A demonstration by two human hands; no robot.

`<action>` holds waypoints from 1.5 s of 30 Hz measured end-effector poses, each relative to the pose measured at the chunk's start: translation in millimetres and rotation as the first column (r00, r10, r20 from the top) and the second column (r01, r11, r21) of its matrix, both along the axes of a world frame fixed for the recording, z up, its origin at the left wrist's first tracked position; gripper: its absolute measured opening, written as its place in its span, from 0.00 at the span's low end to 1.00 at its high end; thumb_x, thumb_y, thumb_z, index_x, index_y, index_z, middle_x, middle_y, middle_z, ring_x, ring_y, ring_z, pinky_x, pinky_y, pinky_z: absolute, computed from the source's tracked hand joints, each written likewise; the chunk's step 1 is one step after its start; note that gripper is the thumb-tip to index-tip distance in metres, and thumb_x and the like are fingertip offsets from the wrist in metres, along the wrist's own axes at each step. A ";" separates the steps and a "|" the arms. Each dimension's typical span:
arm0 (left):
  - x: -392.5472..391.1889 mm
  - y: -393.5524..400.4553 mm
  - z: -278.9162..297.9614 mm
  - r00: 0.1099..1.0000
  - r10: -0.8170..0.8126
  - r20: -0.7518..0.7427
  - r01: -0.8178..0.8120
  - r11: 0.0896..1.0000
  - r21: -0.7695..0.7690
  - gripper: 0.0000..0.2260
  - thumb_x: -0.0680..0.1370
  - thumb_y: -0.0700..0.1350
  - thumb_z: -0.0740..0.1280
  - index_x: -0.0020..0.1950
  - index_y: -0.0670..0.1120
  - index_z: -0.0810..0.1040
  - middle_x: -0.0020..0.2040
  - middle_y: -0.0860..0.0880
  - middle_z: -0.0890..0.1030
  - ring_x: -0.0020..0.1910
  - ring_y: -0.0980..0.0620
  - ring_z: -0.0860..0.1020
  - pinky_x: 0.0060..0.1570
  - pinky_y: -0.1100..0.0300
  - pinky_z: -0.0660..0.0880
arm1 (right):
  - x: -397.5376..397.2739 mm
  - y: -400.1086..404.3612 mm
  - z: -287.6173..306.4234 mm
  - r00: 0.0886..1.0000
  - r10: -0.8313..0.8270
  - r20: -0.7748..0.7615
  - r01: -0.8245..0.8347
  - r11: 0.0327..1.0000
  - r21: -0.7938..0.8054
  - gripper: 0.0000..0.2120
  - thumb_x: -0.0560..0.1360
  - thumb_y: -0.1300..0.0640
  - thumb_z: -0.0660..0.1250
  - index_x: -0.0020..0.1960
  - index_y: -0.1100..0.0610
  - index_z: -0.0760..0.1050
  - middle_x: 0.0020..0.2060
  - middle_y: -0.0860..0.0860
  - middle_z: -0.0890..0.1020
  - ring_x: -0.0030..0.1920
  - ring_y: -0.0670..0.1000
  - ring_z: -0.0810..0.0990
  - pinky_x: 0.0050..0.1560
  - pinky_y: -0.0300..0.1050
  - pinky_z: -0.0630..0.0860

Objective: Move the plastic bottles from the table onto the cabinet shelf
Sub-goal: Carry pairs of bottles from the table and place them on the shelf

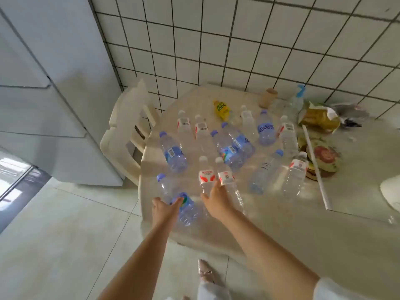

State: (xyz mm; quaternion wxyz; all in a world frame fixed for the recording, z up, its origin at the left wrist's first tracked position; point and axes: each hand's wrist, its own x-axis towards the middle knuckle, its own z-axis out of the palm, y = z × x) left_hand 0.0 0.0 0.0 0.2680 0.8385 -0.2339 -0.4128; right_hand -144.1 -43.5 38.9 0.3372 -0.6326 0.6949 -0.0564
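Standing upright near the front-left corner of the bench [270,230], a clear plastic bottle with a blue cap and blue label [184,204] has its long axis vertical, cap toward the tiled wall in this downward view. The left hand [165,205] wraps its fingers round the labelled middle of it. Just to the right, a clear bottle with a white cap and red-and-white label [205,176] also stands upright, and the right hand [215,197] reaches to its lower body with fingers spread, touching it; whether it grips yet I cannot tell. Another red-labelled bottle [226,176] stands touching that one on its right. Further back, more clear bottles stand scattered across the bench, some blue-capped, some white-capped, with a small yellow bottle [221,109] near the wall. Food wrappers [318,120] and a white stick [316,167] lie at the right. A cream plastic chair [123,135] sits at the bench's left edge, beside a white cabinet [54,83].
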 end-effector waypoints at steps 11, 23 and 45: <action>-25.8 -37.6 -21.8 0.977 0.211 -0.008 -0.210 0.975 0.078 0.40 0.63 0.57 0.77 0.67 0.42 0.64 0.66 0.41 0.70 0.60 0.38 0.75 0.60 0.48 0.73 | 22.0 -46.5 -42.7 0.943 0.083 -0.322 -0.067 0.996 0.061 0.34 0.80 0.58 0.59 0.75 0.70 0.42 0.74 0.66 0.57 0.73 0.62 0.61 0.70 0.53 0.65; -29.4 -42.6 -25.5 0.943 0.333 -0.022 -0.333 0.943 0.033 0.34 0.63 0.48 0.76 0.65 0.43 0.66 0.62 0.40 0.73 0.56 0.39 0.77 0.58 0.47 0.75 | 15.5 -49.1 -43.4 0.933 0.161 -0.324 -0.150 0.987 0.056 0.44 0.75 0.57 0.68 0.74 0.71 0.40 0.71 0.67 0.61 0.70 0.61 0.65 0.65 0.50 0.71; 5.0 99.2 25.7 0.801 0.568 -0.187 -0.596 0.786 -0.166 0.33 0.61 0.47 0.80 0.60 0.55 0.66 0.49 0.54 0.77 0.45 0.52 0.81 0.40 0.57 0.79 | 23.7 24.8 37.5 0.900 0.392 0.188 -0.416 0.903 0.110 0.36 0.65 0.51 0.78 0.65 0.56 0.64 0.52 0.49 0.68 0.48 0.46 0.69 0.35 0.28 0.62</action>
